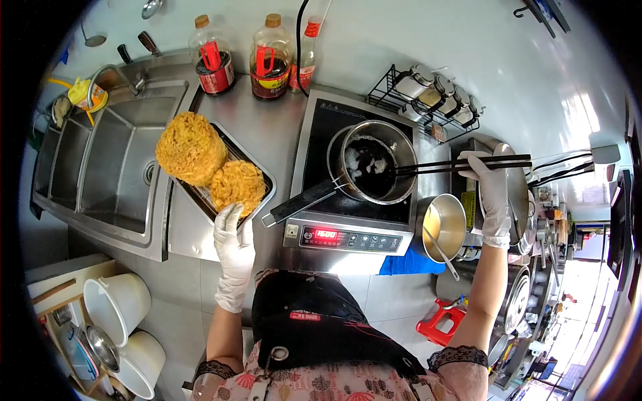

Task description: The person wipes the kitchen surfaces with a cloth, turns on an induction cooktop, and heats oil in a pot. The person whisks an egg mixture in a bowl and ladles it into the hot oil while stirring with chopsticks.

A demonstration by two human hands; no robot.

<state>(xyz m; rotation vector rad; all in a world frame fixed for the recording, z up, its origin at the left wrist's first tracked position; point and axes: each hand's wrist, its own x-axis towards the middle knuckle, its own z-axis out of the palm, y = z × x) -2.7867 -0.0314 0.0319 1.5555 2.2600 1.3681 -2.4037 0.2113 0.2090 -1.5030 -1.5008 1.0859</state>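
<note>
My left hand [234,244], in a white glove, has its fingers closed on the near edge of a smaller golden fried noodle cake [238,187]. That cake lies on a metal tray [269,182], against a larger stack of fried noodle cakes [190,148]. In my gloved right hand [489,194] is a pair of long black chopsticks [461,164]. Their tips reach into a saucepan [399,144] holding dark liquid with pale bits or foam. The saucepan stands on an induction cooker [317,134], its black handle pointing toward the tray.
A double sink [124,160] is at the left. Sauce bottles [271,67] stand along the wall, and a spice rack [428,100] is behind the cooker. A metal pot with a ladle [451,224] sits right of the cooker. White buckets [127,301] stand at lower left.
</note>
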